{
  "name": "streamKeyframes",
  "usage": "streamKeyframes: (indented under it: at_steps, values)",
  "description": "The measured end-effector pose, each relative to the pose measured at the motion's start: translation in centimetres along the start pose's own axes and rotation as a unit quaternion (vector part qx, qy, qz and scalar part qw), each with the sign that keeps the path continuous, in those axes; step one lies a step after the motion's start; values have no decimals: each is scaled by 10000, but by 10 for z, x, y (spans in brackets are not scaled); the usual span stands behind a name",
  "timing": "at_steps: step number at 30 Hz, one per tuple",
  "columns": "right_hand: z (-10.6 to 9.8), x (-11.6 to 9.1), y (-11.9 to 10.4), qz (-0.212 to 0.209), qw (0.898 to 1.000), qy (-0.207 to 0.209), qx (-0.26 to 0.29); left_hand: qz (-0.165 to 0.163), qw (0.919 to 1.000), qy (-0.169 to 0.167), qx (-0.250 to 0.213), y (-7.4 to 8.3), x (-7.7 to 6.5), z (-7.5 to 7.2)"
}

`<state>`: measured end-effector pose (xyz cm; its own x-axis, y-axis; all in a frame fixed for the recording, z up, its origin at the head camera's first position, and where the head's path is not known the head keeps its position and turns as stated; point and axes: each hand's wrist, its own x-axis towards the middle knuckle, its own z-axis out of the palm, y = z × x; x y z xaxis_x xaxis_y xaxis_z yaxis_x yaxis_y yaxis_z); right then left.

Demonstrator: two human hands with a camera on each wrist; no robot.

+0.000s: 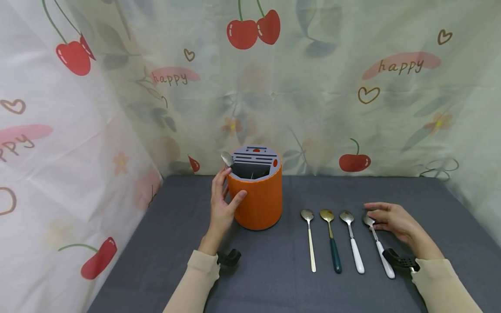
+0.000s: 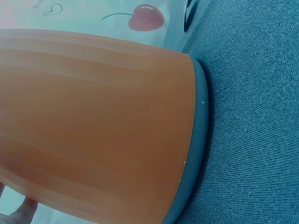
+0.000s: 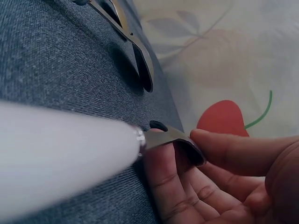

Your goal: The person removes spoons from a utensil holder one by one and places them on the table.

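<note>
An orange utensil holder [image 1: 256, 202] with a grey slotted top stands upright on the cloth; its orange wall [image 2: 103, 126] fills much of the left wrist view. My left hand [image 1: 223, 208] holds its left side, thumb on the front and fingers along the far side. Beside those fingertips, a spoon's bowl [image 1: 226, 158] shows at the holder's top left edge. On the right, my right hand [image 1: 395, 224] pinches the bowl of a white-handled spoon [image 1: 379, 248]. The right wrist view has the thumb over that bowl [image 3: 189, 149] and fingers beneath, with the white handle pointing toward the camera.
Left of the pinched spoon, several others lie in a row: a white-handled spoon [image 1: 354, 248], a green-handled spoon with a gold bowl [image 1: 332, 243] and a slim pale-handled spoon [image 1: 310, 243]. A dark grey cloth [image 1: 274, 269] covers the table. Printed curtains [image 1: 297, 87] hang behind and at the left.
</note>
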<state>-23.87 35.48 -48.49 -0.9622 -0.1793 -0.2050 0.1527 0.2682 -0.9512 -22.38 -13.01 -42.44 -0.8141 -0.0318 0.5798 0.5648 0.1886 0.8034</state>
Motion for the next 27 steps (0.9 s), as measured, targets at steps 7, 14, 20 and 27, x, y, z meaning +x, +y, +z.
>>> streamKeyframes:
  at_steps: [7, 14, 20, 27]
  values:
    - [2, 0, -1, 157, 9989, 294, -316, -12, 10000, 5, -10, 0, 0, 0]
    - [-1, -5, -7, -32, 9978, -167, -637, -7, 10000, 4, 29, 1, 0, 0]
    - [1, -8, -10, -46, 9973, -145, -718, 37, 10000, 7, 23, 1, 0, 0]
    - [-1, -8, -8, -13, 9963, -164, -846, 79, 10000, 17, -4, 2, 0, 0]
